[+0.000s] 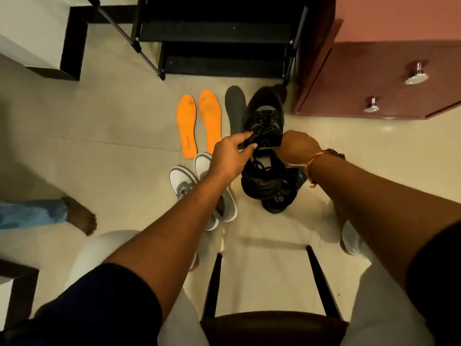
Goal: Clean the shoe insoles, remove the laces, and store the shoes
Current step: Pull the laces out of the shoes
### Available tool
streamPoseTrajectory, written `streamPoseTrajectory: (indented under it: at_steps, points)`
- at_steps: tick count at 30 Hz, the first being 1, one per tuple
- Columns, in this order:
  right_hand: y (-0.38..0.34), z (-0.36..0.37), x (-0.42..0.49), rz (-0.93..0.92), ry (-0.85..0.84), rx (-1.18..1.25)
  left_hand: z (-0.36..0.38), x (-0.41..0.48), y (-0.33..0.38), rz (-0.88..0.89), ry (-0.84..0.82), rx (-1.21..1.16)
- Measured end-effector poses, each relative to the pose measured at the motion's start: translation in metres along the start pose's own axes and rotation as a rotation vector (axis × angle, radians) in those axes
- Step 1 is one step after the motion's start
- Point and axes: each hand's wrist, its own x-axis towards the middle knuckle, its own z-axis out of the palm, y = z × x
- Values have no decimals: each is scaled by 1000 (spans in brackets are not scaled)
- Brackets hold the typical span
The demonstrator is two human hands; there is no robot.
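I hold a black laced shoe (265, 113) up over the floor, toe pointing away. My left hand (230, 153) pinches its tongue edge at the opening, and my right hand (298, 146) grips the collar on the other side. A second black shoe (268, 186) lies on the tiles just below, laces loose. Two orange insoles (198, 122) lie flat side by side on the floor, and a grey insole (234, 108) lies beside them, partly hidden by the held shoe. A pair of white shoes (199, 186) stands under my left forearm.
A black shoe rack (224, 36) stands ahead. A maroon cabinet with metal knobs (389, 81) is at the right. A dark chair frame (269, 320) is below me. Another person's bare foot (79, 216) rests on the tiles at left.
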Motion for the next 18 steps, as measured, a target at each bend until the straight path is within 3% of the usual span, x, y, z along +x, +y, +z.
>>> streamPoseTrajectory:
  at_steps: [3, 6, 12, 18]
  points:
    - [16, 38, 18, 65, -126, 4, 12, -3, -31, -162, -64, 67]
    - [25, 78, 33, 138, -138, 28, 22, -10, -72, -428, -13, 76]
    - [27, 136, 63, 301, -28, 267, 35, -39, -133, -733, 51, 133]
    - [24, 167, 92, 305, 59, 309, 39, -42, -164, -904, 127, 36]
